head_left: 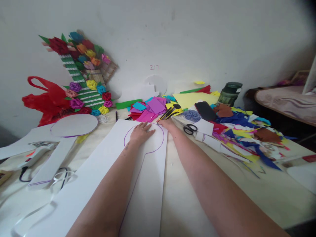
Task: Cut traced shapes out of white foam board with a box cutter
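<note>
A long white board (148, 184) lies lengthwise in front of me, with a purple outline of a circle and straight stem drawn on it. My left hand (141, 134) rests flat inside the circle, fingers spread, pressing on the board. At the circle's upper right, by the board's far edge, my right hand (166, 124) is closed around a slim yellow-and-black craft knife (161, 118); its tip is hard to make out. Black-handled scissors (190, 129) lie just right of that hand. A cut white piece with a round head (76, 125) sits on the left.
Coloured paper scraps (156, 106) lie behind the board, and more scraps (247, 131) cover the right side. A phone (205, 111) and dark bottle (230, 93) stand among them. At left are a glue gun (37, 154), white ribbon (34, 210), red bag (49, 97) and paper-flower decoration (90, 95).
</note>
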`<state>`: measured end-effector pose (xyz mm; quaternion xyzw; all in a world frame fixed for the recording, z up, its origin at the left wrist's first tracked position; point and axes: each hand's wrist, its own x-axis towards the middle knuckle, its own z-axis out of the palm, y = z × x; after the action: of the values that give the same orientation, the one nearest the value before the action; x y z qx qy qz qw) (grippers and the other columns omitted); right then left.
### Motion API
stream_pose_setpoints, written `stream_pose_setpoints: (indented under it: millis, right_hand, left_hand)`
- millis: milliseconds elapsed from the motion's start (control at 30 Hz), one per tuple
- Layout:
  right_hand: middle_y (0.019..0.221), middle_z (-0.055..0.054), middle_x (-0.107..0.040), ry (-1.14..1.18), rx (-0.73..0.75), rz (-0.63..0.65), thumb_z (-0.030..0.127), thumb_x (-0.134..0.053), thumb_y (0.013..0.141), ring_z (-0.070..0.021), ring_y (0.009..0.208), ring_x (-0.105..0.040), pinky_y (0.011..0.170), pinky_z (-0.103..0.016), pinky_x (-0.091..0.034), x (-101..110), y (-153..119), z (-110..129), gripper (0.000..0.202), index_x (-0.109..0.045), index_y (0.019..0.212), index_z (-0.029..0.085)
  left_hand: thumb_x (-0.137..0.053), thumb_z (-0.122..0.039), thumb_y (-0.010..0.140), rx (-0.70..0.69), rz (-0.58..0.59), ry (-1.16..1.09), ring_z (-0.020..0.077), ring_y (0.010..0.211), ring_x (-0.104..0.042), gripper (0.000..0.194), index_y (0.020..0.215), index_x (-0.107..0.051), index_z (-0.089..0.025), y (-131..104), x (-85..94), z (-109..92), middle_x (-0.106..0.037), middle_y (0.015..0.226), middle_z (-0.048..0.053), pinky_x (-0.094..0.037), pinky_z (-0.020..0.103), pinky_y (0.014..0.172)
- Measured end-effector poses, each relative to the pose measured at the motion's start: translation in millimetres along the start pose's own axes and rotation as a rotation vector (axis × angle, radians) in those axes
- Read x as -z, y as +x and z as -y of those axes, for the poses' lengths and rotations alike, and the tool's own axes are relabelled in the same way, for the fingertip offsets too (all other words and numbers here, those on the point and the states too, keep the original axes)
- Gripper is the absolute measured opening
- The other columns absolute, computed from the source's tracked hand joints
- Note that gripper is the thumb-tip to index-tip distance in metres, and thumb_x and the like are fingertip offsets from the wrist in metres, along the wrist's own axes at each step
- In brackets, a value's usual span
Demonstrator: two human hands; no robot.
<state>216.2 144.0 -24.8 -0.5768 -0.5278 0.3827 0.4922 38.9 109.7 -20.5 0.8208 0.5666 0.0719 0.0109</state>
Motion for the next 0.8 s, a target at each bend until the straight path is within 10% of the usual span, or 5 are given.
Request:
stream_pose_setpoints:
  millis: [800]
  right_hand:
    - [0.061, 0.001, -0.057, -0.004, -0.004, -0.031, 0.013, -0.056, 0.054, -0.0098, 0.058, -0.049, 0.059, -0.022, -0.042, 3.0, -10.1, 5.9, 0.012, -0.063, 0.064, 0.014]
  left_hand:
    - [-0.029, -0.065, 0.085, 0.002, 0.0, 0.001, 0.0207, 0.136, -0.024, 0.064, 0.136, -0.041, -0.029, -2.9, 3.9, -3.6, -0.029, 0.149, -0.001, -0.02, 0.037, 0.111]
